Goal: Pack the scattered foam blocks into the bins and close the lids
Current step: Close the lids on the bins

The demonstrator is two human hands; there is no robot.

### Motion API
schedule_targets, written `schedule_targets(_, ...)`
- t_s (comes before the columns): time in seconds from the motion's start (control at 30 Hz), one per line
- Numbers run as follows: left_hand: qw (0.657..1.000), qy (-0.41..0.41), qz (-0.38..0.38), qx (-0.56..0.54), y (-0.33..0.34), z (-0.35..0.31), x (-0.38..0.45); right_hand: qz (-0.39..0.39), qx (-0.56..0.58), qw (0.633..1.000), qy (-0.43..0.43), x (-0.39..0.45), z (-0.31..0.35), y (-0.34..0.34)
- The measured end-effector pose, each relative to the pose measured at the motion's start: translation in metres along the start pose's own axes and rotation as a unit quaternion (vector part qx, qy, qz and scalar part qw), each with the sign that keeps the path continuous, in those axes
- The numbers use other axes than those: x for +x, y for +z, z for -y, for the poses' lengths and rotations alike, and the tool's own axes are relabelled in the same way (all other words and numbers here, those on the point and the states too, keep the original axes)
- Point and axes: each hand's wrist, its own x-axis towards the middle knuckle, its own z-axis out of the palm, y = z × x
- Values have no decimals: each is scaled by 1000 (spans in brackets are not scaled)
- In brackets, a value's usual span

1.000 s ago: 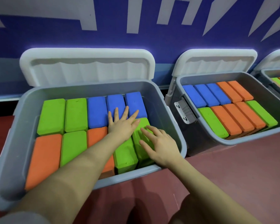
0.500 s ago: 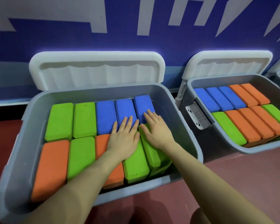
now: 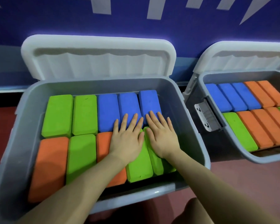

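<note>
Head view, looking down into a grey bin (image 3: 21, 126) that fills the left and middle of the frame, its white lid (image 3: 97, 62) standing open against the blue wall (image 3: 71, 18) behind. Foam blocks pack the bin in two rows. At the far left of the near row lies an orange block (image 3: 48, 167), with a green block (image 3: 82, 157) just beside it. Behind them, in the far row, sit two green blocks (image 3: 71, 114) side by side, then three blue blocks (image 3: 128, 105) touching one another.

The left hand (image 3: 125, 139) lies flat, palm down, with fingers straight and slightly spread. It grips nothing. Its palm rests over a second orange block (image 3: 103, 146) and a green block (image 3: 139, 167), and its fingertips reach onto the blue blocks. Just beside it, thumbs nearly touching, the right hand (image 3: 162, 136) is also flat and holds nothing, fingers straight. It presses on a green block tilted on edge (image 3: 155, 164) near the bin's right wall, and its fingertips lie on the rightmost blue block.

Further right, well apart from the hands, a second grey bin (image 3: 236, 157) stands on the dark red floor (image 3: 249, 175), a latch (image 3: 205, 117) on its left wall and its own white lid (image 3: 242, 59) raised. It holds blue, orange and green blocks (image 3: 257, 126) in two packed rows.
</note>
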Motion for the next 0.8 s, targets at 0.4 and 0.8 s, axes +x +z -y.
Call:
schedule_targets(0.4,999,8,21,38,-1,-1,1,24,-27,999,-21,3,-4,-2)
schedule_targets(0.8,998,-14,-43,-32,-56,53,-23,5,-36,999,-12,11,21,-37)
